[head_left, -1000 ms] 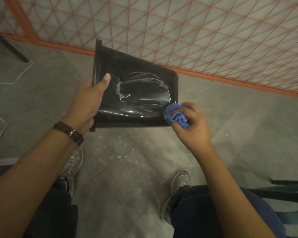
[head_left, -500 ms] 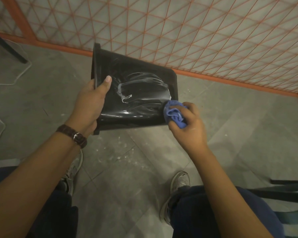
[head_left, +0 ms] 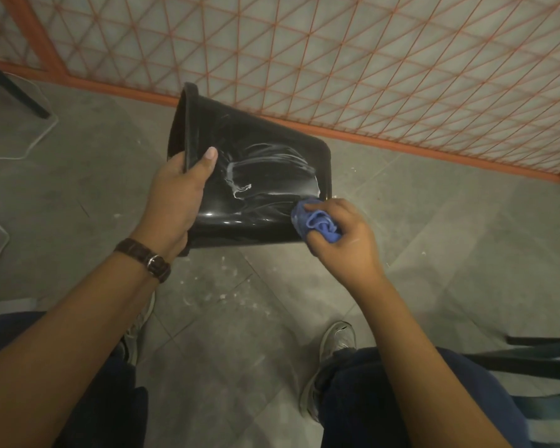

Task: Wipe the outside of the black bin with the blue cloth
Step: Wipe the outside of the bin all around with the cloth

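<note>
tilting the black bin (head_left: 259, 176) sideways by its rim, left hand (head_left: 175, 195) bares the streaky side so right hand (head_left: 343, 240), clutching the bunched blue cloth (head_left: 317, 223), can rub its bottom corner.

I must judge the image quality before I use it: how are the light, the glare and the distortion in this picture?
Head view: dim, warm light; small bright glints and whitish wet streaks on the black bin; the orange grid fence bends toward the edges, a wide-angle effect; the left hand, the right hand and the blue cloth look fairly sharp; the dark trousers lose detail in shadow.
</note>
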